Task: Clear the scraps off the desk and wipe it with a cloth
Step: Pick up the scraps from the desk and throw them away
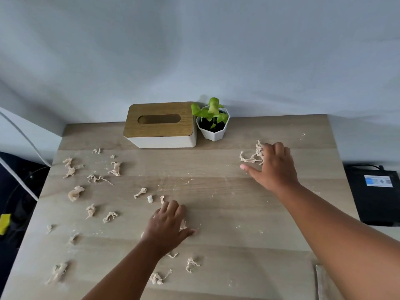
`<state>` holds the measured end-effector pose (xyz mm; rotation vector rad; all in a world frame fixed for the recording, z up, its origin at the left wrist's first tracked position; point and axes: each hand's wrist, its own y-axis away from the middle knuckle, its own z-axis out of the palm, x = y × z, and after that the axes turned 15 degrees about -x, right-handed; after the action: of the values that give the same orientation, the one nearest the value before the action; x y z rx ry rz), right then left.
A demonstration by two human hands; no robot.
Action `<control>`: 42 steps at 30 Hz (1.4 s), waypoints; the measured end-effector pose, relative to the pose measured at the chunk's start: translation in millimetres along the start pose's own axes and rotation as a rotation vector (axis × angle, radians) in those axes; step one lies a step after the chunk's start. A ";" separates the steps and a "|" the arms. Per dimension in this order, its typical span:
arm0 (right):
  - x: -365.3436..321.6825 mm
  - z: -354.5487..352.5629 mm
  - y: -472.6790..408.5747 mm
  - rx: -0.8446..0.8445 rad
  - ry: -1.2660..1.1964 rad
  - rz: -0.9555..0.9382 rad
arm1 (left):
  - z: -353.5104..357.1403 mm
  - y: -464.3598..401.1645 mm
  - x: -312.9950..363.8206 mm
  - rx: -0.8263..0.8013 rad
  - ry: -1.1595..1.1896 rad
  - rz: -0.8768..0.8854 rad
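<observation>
Several beige paper scraps lie scattered over the left and middle of the wooden desk (pixel 227 208), for instance one twisted scrap (pixel 75 193) at the left. My right hand (pixel 273 167) reaches to the far right of the desk, fingers curled over a stringy clump of scraps (pixel 252 156), thumb stretched out to the left. My left hand (pixel 167 226) lies palm down at the desk's middle, fingers bent over a small scrap (pixel 183 225) that shows under them. A beige cloth (pixel 324 282) lies at the desk's near right corner, partly hidden by my right forearm.
A white tissue box with a wooden lid (pixel 161 125) and a small potted plant (pixel 213 123) stand at the back of the desk. A black device (pixel 377 195) sits off the right edge. Cables and a yellow object (pixel 4 223) lie off the left edge.
</observation>
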<state>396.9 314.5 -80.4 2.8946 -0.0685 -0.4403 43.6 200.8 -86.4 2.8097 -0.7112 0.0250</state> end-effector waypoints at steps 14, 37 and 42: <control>-8.9 30.1 -28.8 0.133 0.226 0.025 | 31.6 -23.3 -17.0 0.145 -0.082 0.082; -4.2 3.6 0.3 -0.158 -0.001 -0.174 | -19.0 -29.3 0.8 0.179 0.003 0.043; -8.7 1.9 21.2 -0.196 0.051 -0.119 | -36.1 -26.3 9.3 0.155 0.073 0.007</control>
<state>387.8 294.1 -75.1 2.7235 0.1470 -0.3705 65.7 227.5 -56.7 2.9350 -0.7315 0.1904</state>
